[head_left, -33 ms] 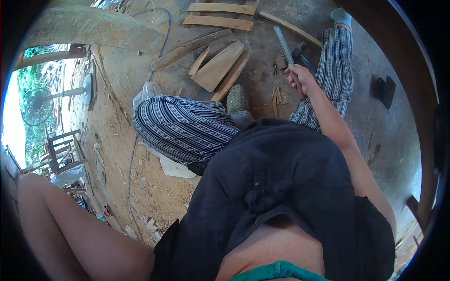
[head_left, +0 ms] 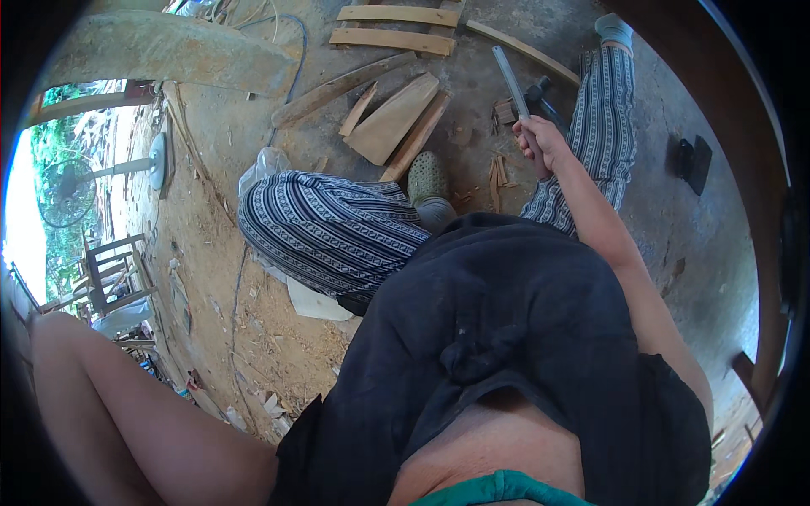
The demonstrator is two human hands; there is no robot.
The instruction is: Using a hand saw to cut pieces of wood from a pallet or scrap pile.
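My right hand [head_left: 540, 143] is closed around a long, narrow tool with a flat grey metal length [head_left: 509, 78] pointing away from me and a brown lower part. Just beyond it on the concrete floor lie a dark tool [head_left: 540, 94], a small wooden block [head_left: 504, 114] and some splinters [head_left: 496, 181]. My striped trouser legs [head_left: 329, 228] are spread, with an olive perforated shoe [head_left: 429, 177] between them. Wedge-shaped boards [head_left: 390, 118] lie near that shoe. My left hand is out of view; the bare left arm is bent at the lower left.
A slatted wooden piece [head_left: 392, 40] and long strips [head_left: 523, 52] lie at the top. A standing fan [head_left: 156, 160], a cable [head_left: 297, 76], wood scraps and a dark frame [head_left: 114, 270] are at left. A black object [head_left: 693, 164] sits at right, beside a curved dark edge.
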